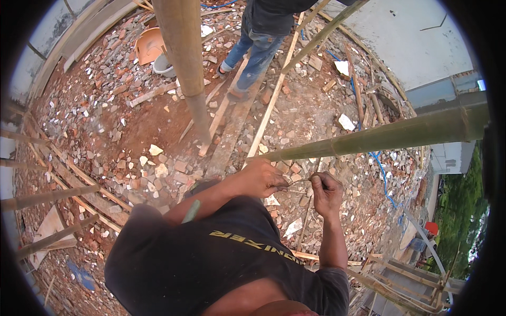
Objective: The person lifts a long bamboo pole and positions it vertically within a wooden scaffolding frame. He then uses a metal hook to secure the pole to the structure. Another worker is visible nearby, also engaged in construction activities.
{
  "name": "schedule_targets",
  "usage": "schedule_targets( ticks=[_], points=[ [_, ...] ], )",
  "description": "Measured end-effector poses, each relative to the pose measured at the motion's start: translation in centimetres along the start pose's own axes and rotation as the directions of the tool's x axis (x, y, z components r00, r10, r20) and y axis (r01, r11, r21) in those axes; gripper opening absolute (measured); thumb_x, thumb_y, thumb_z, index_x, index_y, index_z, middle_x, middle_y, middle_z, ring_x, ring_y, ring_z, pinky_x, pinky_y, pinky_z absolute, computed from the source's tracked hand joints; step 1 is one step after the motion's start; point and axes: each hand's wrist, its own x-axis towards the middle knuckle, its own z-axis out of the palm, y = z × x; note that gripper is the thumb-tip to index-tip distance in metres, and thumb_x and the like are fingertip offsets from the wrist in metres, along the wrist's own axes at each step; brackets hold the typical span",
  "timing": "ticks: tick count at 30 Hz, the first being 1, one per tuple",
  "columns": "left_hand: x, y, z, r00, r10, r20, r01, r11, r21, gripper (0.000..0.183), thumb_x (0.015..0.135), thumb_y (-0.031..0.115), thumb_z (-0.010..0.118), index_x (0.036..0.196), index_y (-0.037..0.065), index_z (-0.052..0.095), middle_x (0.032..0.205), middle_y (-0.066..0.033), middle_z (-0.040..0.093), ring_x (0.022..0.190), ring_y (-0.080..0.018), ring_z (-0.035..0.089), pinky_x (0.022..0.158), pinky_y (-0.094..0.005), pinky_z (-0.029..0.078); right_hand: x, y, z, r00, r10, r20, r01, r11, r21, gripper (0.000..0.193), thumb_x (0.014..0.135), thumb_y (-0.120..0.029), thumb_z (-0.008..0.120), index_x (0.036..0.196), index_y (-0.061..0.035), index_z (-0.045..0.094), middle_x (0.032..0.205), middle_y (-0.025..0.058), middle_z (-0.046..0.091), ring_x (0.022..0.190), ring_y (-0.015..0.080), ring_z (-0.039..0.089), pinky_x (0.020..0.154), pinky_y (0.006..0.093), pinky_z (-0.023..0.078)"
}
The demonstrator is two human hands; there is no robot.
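Note:
In front of my chest, my left hand is closed, its fingers bent toward the right hand. My right hand is raised and closed too, with thumb and forefinger pinched together. A thin dark strand, wire or string, runs between the two hands. It is too fine to tell which. Just beyond the hands lies a thick green bamboo pole, slanting up to the right; its near end is close to my left hand. A brown bamboo post stands further left, apart from both hands.
Broken brick and rubble cover the ground. A co-worker in jeans stands ahead on wooden planks. An orange tub and a grey bucket lie at far left. Blue rope trails at right. Bamboo poles jut in at left.

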Motion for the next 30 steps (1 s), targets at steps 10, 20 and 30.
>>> schedule_targets(
  ticks=[10,20,30],
  points=[
    [-0.4,-1.1,-2.2,0.981,-0.192,0.03,0.19,0.981,0.049,0.015,0.08,0.02,0.07,0.09,0.011,0.076,0.08,-0.0084,0.071,0.074,-0.0281,0.068,0.066,-0.0389,0.053,-3.3,5.4,7.5,0.518,0.414,0.749,-0.825,0.475,0.307,0.045,0.103,-0.048,0.048,0.093,-0.0064,0.064,0.059,-0.005,0.037,0.048,0.0071,0.028,0.046,0.0248,0.024],
    [-1.2,-0.3,-2.0,0.989,-0.122,-0.084,0.121,0.993,-0.009,0.012,0.077,0.022,0.074,0.086,0.015,0.076,0.075,-0.0043,0.069,0.068,-0.0252,0.067,0.06,-0.0382,0.052,0.0,2.6,2.4,0.945,0.246,0.216,-0.315,0.863,0.396,0.038,0.104,-0.034,0.053,0.086,-0.0022,0.062,0.055,-0.0056,0.042,0.047,0.0046,0.034,0.046,0.0234,0.026],
    [-1.8,-1.5,-3.7,0.989,-0.09,-0.117,0.096,0.995,0.043,0.01,0.076,0.015,0.074,0.085,0.014,0.077,0.075,-0.0036,0.069,0.067,-0.0239,0.066,0.06,-0.037,0.05,-1.8,2.1,2.4,0.424,0.114,0.898,-0.655,0.723,0.218,0.038,0.104,-0.032,0.053,0.088,-0.0024,0.068,0.055,-0.0035,0.04,0.053,0.007,0.037,0.05,0.027,0.031]
  ],
)
